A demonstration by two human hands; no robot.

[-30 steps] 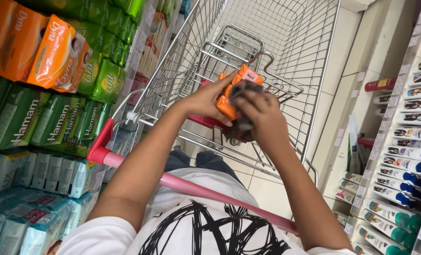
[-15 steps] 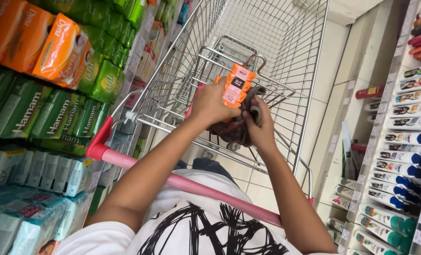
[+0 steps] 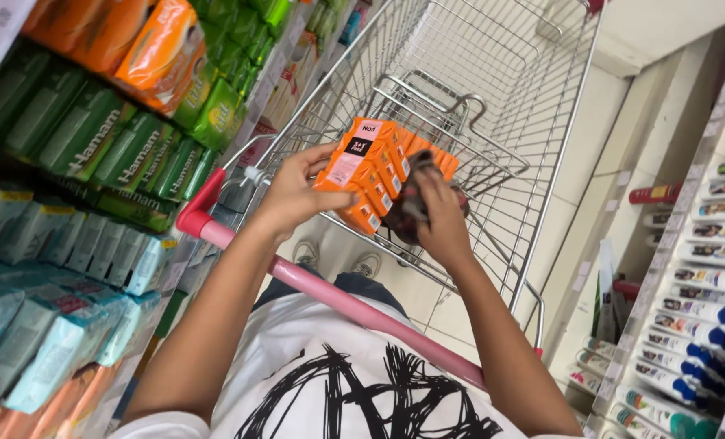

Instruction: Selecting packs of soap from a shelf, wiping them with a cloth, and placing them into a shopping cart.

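My left hand (image 3: 297, 191) grips the orange multipack (image 3: 370, 175); my right hand (image 3: 439, 215) clutches a dark cloth (image 3: 411, 203) against it. Loose grip could drop the pack into the cart (image 3: 492, 89).

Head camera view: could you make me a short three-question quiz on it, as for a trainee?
1. True or false: the left hand holds an orange multipack of boxes.
2. What does the right hand press against the pack? A) a dark cloth B) a bottle C) a green box
3. Over what are both hands held?

Key
1. True.
2. A.
3. The wire shopping cart, above its pink handle.
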